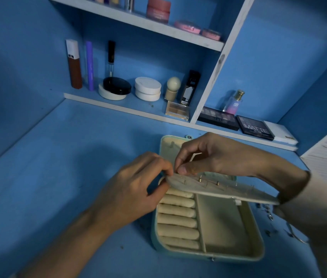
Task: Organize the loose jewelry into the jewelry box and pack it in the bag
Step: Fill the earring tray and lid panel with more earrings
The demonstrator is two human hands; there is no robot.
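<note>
The jewelry box (222,227) is lying open on the blue desk (78,157), and everything is happening right over it. Its cream earring panel (228,189) is being held up at a slant across the middle of the box, hovering above the row of padded ring rolls (178,215) in the box's left half. The left hand (130,189) is pinching the panel's left end, thumb underneath and fingers curled over the top. The right hand (208,155) is reaching in from above the box, its thumb and curled fingers closing tight on the panel's upper edge just beside the left hand's fingertips; whether a tiny piece is sitting between those fingertips is too small to tell. A couple of gold studs (200,179) are poking up through the panel. The box's lid (166,145) is lying back flat behind the hands. Just right of the box, loose jewelry (267,211) is lying scattered on the desk, partly hidden under the right sleeve (319,207). Behind the box, a shelf (118,103) is carrying cosmetics, and dark palettes (255,127) are resting beside a perfume bottle (233,103).
</note>
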